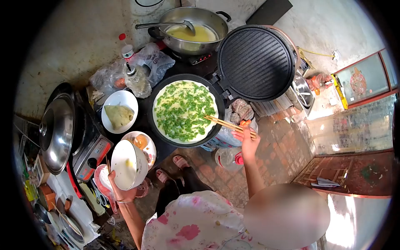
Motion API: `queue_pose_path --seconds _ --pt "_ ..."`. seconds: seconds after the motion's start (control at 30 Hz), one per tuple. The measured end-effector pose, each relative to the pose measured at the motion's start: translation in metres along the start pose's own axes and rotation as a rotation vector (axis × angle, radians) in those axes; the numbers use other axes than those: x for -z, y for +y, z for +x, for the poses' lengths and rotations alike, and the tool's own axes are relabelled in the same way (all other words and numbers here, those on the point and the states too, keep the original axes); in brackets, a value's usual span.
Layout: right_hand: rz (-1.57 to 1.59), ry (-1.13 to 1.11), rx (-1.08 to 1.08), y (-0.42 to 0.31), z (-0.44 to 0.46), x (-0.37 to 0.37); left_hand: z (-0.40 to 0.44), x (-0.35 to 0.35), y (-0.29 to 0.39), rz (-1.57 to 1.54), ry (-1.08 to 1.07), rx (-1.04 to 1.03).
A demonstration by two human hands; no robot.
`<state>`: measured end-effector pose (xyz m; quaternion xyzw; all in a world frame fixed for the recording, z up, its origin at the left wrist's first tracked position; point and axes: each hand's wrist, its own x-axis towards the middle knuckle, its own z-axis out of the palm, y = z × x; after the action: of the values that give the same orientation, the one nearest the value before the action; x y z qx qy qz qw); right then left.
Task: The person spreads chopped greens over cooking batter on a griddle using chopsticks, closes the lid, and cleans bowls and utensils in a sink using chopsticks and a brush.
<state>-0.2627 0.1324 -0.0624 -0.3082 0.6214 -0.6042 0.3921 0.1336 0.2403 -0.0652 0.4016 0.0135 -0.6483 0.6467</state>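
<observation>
"Qty check, pls. Hands?"

"2. Right hand [246, 135] has its fingers closed round 2 chopsticks [229, 123], tips on the pancake [185, 110]. Left hand [121, 189] grips 1 white bowl [130, 173], tilted, w/ a bit of yellow inside. A thin stick [108, 163] pokes up by those fingers; can't tell if it's pinched."

"Pancake count & loc?"

"Just 1, flat in the round pan [186, 145], green bits all over it. Pan's got 1 ridged lid [256, 62], hinged back open."

"Other dishes?"

"2 nr the left hand: 1 deep bowl [126, 98] w/ a pale greenish lump [118, 115], and 1 patterned dish [151, 155], partly behind the white bowl."

"Up top?"

"1 pot [182, 43] w/ yellowish liquid [204, 34], 1 ladle [166, 25] across its rim."

"Bottles?"

"At least 2 w/ red caps: 1 small bottle [127, 51] by the wall, 1 big bottle [225, 159] on the floor, below the right hand in view."

"Shoes?"

"2 pink slippers [180, 161], on the brick floor [266, 154]."
</observation>
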Motion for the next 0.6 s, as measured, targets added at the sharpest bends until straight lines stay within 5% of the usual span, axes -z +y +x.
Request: queue_pose_path --seconds 0.6 --pt "-0.070 0.019 0.052 -0.009 -0.012 0.023 0.008 -0.006 -0.007 0.048 -0.015 0.026"
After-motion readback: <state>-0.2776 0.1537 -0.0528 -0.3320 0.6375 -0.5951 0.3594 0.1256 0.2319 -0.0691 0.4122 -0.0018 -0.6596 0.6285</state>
